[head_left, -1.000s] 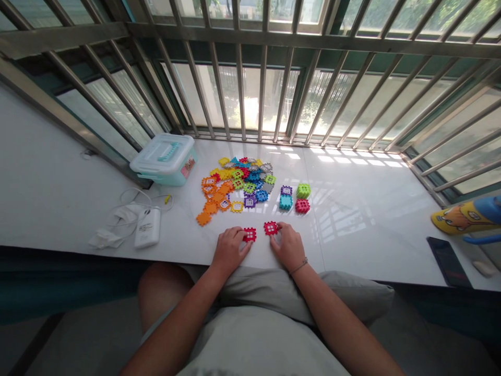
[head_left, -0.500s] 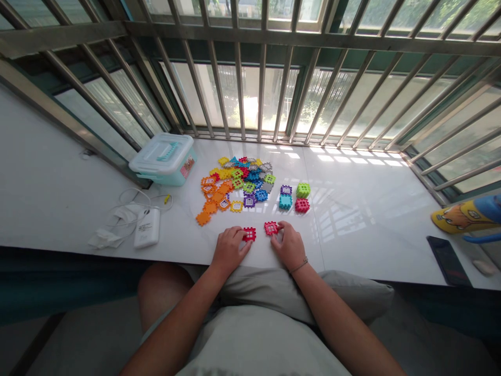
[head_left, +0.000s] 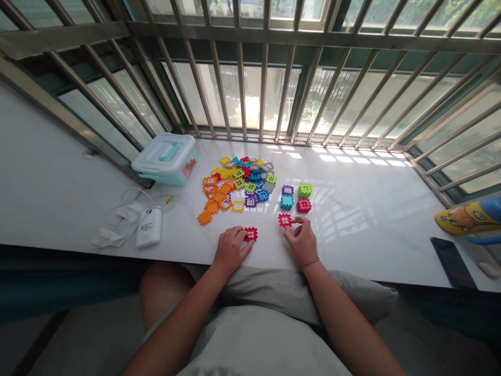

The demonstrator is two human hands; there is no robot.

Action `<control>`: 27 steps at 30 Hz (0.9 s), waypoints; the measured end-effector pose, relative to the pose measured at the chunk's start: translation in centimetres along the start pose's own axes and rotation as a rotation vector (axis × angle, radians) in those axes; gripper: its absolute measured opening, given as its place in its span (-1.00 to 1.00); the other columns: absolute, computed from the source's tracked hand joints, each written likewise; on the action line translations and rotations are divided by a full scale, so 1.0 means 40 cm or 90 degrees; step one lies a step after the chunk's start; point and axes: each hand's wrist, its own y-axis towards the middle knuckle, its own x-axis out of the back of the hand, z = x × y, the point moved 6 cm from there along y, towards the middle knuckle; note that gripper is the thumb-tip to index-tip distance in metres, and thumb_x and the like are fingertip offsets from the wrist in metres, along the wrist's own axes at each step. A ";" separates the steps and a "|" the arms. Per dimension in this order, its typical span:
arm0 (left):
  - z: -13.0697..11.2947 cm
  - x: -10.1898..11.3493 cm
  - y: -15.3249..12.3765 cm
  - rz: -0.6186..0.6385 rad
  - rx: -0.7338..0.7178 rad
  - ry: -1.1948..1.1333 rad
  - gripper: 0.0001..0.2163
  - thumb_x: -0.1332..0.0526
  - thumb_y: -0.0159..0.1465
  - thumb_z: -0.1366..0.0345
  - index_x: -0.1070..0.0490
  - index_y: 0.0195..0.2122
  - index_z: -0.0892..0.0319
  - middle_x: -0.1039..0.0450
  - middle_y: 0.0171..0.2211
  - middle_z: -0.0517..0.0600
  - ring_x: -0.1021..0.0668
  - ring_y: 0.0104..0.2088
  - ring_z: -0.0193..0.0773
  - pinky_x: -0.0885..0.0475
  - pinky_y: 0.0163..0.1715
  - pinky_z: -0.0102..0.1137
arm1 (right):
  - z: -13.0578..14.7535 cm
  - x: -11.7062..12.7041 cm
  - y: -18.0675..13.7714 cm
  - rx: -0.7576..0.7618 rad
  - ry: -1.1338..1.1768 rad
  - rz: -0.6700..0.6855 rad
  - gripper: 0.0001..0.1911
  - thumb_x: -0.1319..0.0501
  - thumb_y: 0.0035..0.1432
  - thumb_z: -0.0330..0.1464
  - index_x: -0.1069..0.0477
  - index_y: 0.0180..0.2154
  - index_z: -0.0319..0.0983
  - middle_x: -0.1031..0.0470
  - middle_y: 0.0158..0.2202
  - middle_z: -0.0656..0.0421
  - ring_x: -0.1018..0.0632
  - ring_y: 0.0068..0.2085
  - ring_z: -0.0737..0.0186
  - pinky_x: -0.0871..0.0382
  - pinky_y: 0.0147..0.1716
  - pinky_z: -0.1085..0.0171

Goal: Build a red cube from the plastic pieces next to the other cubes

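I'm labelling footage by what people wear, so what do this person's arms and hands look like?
Both the left hand and the right hand are ungloved, and no sleeve shows on either forearm. The right wrist wears a thin, dark-looking bracelet, too small to make out in detail. Nothing is visible on the left wrist.

L red tile part. behind L hand

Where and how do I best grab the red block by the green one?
Probably its left and right sides, from above: the red block stands boxy, with a gap toward the teal block, while the green block crowds its back.
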 end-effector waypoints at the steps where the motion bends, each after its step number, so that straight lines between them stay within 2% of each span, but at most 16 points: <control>1: 0.000 0.000 0.000 -0.001 0.000 0.000 -0.83 -0.37 0.41 0.17 -0.56 -0.03 0.06 -0.58 0.07 0.13 -0.59 0.04 0.01 -0.45 0.03 -0.08 | -0.012 0.015 0.012 -0.017 0.007 -0.020 -0.51 -0.31 0.22 -0.18 -0.29 0.12 -0.13 -0.62 -0.04 0.13 -0.48 -0.44 0.27 -0.44 -0.33 0.21; 5: 0.001 0.000 0.000 0.001 0.002 0.002 -0.82 -0.37 0.41 0.17 -0.56 -0.03 0.06 -0.58 0.07 0.12 -0.59 0.05 0.02 -0.44 0.04 -0.08 | -0.068 0.077 0.064 -0.073 0.028 -0.105 -0.47 -0.36 0.18 -0.19 -0.26 0.12 -0.11 -0.62 -0.03 0.16 -0.47 -0.44 0.30 -0.45 -0.31 0.22; 8: 0.001 0.000 0.001 0.002 0.000 0.003 -0.82 -0.36 0.41 0.17 -0.56 -0.03 0.06 -0.58 0.07 0.13 -0.58 0.04 0.02 -0.44 0.03 -0.08 | -0.107 0.102 0.098 -0.098 0.036 -0.135 -0.45 -0.38 0.15 -0.17 -0.26 0.11 -0.10 -0.62 -0.04 0.17 -0.48 -0.44 0.31 -0.43 -0.33 0.25; 14: 0.002 -0.001 0.002 0.007 0.003 0.004 -0.83 -0.36 0.41 0.17 -0.55 -0.03 0.06 -0.57 0.07 0.13 -0.58 0.03 0.02 -0.44 0.03 -0.09 | -0.150 0.094 0.140 -0.108 0.057 -0.116 -0.40 -0.38 0.15 -0.10 -0.24 0.13 -0.11 -0.63 -0.05 0.16 -0.49 -0.41 0.30 -0.45 -0.31 0.25; 27: 0.000 -0.001 0.002 0.005 0.002 0.004 -0.83 -0.36 0.41 0.17 -0.54 -0.03 0.06 -0.57 0.08 0.13 -0.59 0.04 0.04 -0.44 0.04 -0.08 | -0.151 0.087 0.151 -0.105 0.070 -0.110 -0.44 -0.38 0.17 -0.14 -0.25 0.12 -0.10 -0.63 0.00 0.15 -0.48 -0.42 0.32 -0.44 -0.33 0.25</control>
